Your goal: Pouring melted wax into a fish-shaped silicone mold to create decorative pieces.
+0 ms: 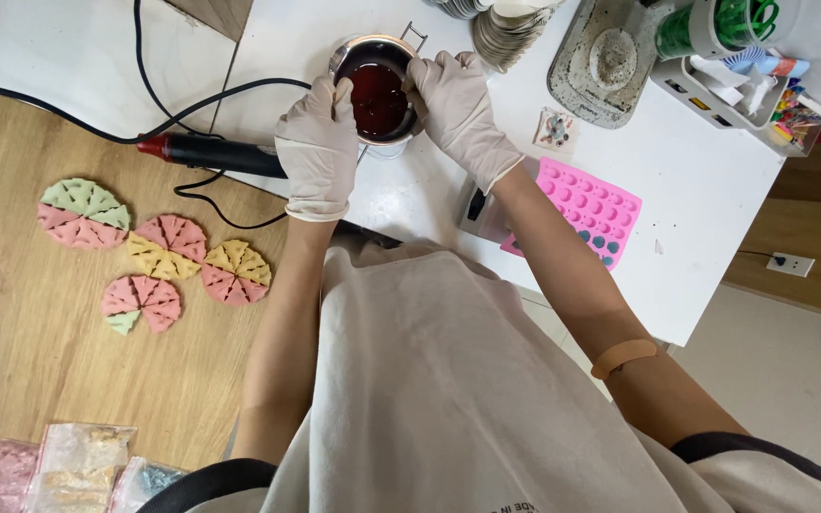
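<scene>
Pink, green and yellow wedge pieces lie in round flower shapes on the wooden floor at the far left. Near the bottom left corner we see some clear bags with coloured bits inside.

Next comes a black and red heat tool lying at the edge of the white table, with its black cord looping away behind it.

Then we come to our left hand in a pale rubber glove. It is curled around the left side of a small metal pot, with the fingers pressed on the rim. The pot stands on the white table, right in front of us, and it is full of dark red liquid. Our right hand, also gloved, is closed on the right side of the pot, with the thumb at the rim. So both hands hold the pot between them.

Just right of our right arm lies a bright pink mould with lots of little round holes; a few holes near the front have dark bits in them. Above it sits a small painted tile. Behind that is a grey, messy scale, and next to it a stack of silver cups. At the far right a white tray holds small tools and a green tub.
</scene>
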